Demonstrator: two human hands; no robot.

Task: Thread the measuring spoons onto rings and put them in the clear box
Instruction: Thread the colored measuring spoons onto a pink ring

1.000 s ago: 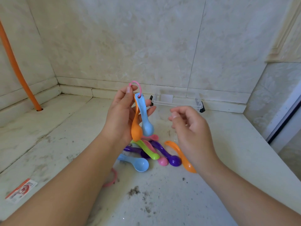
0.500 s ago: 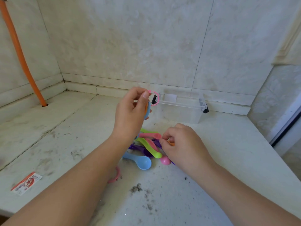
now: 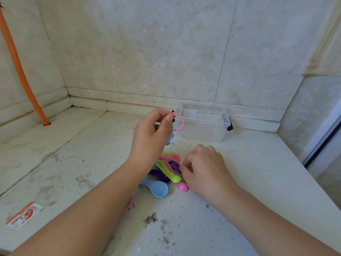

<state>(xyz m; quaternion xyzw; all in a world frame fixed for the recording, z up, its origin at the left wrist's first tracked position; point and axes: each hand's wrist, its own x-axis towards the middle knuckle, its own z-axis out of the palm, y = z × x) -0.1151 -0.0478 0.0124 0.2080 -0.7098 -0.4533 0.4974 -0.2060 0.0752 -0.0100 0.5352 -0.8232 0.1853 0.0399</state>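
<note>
Mid-threading on the dirty white counter, pink ring up, spoon pile below.

Left hand raised, thumb and forefinger pinching the pink ring, with a blue spoon and a bit of an orange one hanging behind the fingers. Right hand down on the spoon pile, fingers curled in on something orange, mostly hidden so can't tell the exact grip. Loose in the pile: blue scoop, lime green, pink, purple. Clear box with black latches open at the back wall, just behind the ring. Second pink ring peeking from under the left forearm. Red-and-white packet near the left edge, orange hose in the corner.
</note>
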